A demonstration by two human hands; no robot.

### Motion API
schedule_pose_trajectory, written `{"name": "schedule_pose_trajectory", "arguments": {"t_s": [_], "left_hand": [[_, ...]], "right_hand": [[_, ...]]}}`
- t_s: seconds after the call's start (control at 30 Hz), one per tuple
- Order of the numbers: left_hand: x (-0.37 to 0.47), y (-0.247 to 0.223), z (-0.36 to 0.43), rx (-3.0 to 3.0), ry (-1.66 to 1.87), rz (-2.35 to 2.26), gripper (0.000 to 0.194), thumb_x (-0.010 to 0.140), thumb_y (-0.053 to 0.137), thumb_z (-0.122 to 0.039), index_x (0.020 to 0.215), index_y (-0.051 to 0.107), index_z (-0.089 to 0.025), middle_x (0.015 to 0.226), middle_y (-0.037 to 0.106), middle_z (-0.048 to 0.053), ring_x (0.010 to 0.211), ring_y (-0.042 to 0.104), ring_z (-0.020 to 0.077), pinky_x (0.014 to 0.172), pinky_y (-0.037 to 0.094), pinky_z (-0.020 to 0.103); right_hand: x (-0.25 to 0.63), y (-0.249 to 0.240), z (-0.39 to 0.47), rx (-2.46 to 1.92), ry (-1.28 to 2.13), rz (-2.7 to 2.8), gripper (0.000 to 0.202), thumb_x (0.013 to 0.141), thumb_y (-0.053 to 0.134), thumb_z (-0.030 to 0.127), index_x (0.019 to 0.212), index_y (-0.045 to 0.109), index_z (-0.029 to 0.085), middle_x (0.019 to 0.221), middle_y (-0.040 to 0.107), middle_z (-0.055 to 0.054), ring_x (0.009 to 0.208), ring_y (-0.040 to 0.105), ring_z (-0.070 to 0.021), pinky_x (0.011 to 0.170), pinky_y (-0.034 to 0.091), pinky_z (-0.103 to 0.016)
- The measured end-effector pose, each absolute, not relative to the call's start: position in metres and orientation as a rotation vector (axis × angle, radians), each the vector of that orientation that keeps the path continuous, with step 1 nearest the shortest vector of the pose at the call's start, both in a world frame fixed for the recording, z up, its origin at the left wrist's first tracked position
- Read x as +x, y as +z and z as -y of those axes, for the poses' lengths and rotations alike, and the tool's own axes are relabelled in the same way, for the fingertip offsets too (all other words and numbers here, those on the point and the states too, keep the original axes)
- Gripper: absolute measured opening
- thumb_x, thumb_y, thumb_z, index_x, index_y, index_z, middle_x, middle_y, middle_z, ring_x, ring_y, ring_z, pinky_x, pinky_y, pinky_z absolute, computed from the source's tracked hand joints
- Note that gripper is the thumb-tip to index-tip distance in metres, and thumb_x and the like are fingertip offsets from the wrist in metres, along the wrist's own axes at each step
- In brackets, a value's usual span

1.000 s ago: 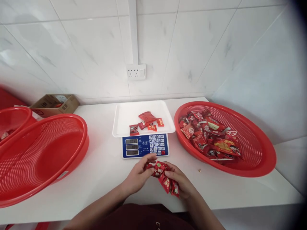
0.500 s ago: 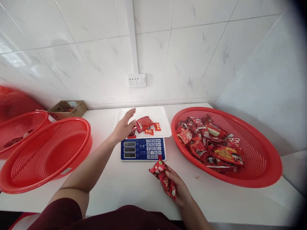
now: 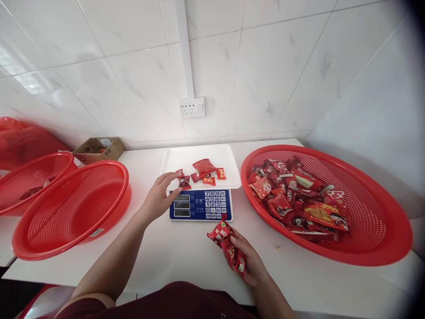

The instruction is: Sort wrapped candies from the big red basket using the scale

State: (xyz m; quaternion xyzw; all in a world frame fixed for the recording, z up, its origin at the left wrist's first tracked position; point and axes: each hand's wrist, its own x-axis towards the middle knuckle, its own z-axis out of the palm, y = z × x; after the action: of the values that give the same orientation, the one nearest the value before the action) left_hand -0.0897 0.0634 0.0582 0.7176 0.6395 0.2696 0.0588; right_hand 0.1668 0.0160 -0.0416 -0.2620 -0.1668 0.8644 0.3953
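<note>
My left hand [image 3: 160, 196] reaches over the front left edge of the white pan [image 3: 175, 156] of a digital scale [image 3: 200, 205]. Its fingers are apart, with the tips at or just above a small red packet [image 3: 185, 182]; contact cannot be made out. Farther right on the pan lie a larger red packet [image 3: 203, 166] and two orange-red packets, one of them a small wrapped piece [image 3: 221, 173]. In front of the scale, my right hand [image 3: 251, 261] is closed around several red patterned snack packets [image 3: 229, 248], which stick out past the thumb.
At the right stands a wide red basket [image 3: 381, 221] holding many red packets. Another red basket [image 3: 122, 195] and a third one [image 3: 68, 161] are at the left. Behind them are a cardboard box [image 3: 114, 150] and a red bag [image 3: 29, 141]. A tiny gold scrap [image 3: 278, 247] lies on the table.
My left hand has drawn back toward me and left, from above the pan's packets to the pan's front edge. My right hand still holds its packets. The view has shifted slightly.
</note>
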Motion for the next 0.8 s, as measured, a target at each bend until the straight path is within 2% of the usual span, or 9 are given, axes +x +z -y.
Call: {"name": "schedule_pose_trajectory", "arguments": {"t_s": [0.2, 0.37, 0.53, 0.67, 0.8], "left_hand": [[-0.097, 0.048, -0.086, 2.301, 0.633, -1.906, 0.041, 0.086, 0.045, -0.04, 0.121, 0.05, -0.022, 0.131, 0.045, 0.012, 0.126, 0.035, 0.0275, 0.1, 0.035, 0.047], [-0.09, 0.049, -0.115, 2.295, 0.549, -1.806, 0.036, 0.085, 0.044, -0.035, 0.118, 0.054, -0.021, 0.126, 0.051, 0.009, 0.116, 0.047, 0.0261, 0.097, 0.039, 0.043], [-0.091, 0.054, -0.123, 2.225, 0.751, -1.879, 0.035, 0.087, 0.042, -0.03, 0.12, 0.051, -0.023, 0.132, 0.046, 0.008, 0.114, 0.05, 0.0234, 0.094, 0.042, 0.038], [-0.099, 0.059, -0.11, 2.278, 0.974, -1.825, 0.03, 0.088, 0.043, -0.031, 0.114, 0.054, -0.02, 0.122, 0.055, 0.008, 0.114, 0.05, 0.0201, 0.094, 0.042, 0.033], [-0.109, 0.06, -0.093, 2.211, 1.037, -1.91, 0.025, 0.087, 0.044, -0.031, 0.105, 0.058, -0.021, 0.11, 0.062, 0.006, 0.104, 0.056, 0.0192, 0.086, 0.045, 0.03]], "right_hand": [[0.166, -0.048, -0.016, -0.719, 2.158, 0.439, 0.035, 0.067, 0.073, 0.026, 0.101, 0.066, 0.021, 0.09, 0.07, -0.003, 0.074, 0.063, -0.0135, 0.066, 0.048, -0.022], [0.165, -0.046, -0.016, -0.733, 2.135, 0.448, 0.035, 0.067, 0.072, 0.025, 0.101, 0.066, 0.021, 0.089, 0.07, -0.003, 0.074, 0.062, -0.0139, 0.065, 0.047, -0.023], [0.165, -0.045, -0.017, -0.774, 2.102, 0.467, 0.033, 0.067, 0.072, 0.027, 0.099, 0.067, 0.022, 0.088, 0.069, -0.002, 0.073, 0.061, -0.0134, 0.067, 0.048, -0.023], [0.165, -0.045, -0.017, -0.794, 2.124, 0.433, 0.034, 0.067, 0.072, 0.027, 0.1, 0.066, 0.021, 0.086, 0.069, -0.002, 0.07, 0.061, -0.0127, 0.063, 0.047, -0.023], [0.164, -0.044, -0.018, -0.785, 2.114, 0.42, 0.032, 0.065, 0.073, 0.026, 0.096, 0.067, 0.021, 0.084, 0.069, -0.002, 0.074, 0.062, -0.0146, 0.065, 0.048, -0.023]]}}
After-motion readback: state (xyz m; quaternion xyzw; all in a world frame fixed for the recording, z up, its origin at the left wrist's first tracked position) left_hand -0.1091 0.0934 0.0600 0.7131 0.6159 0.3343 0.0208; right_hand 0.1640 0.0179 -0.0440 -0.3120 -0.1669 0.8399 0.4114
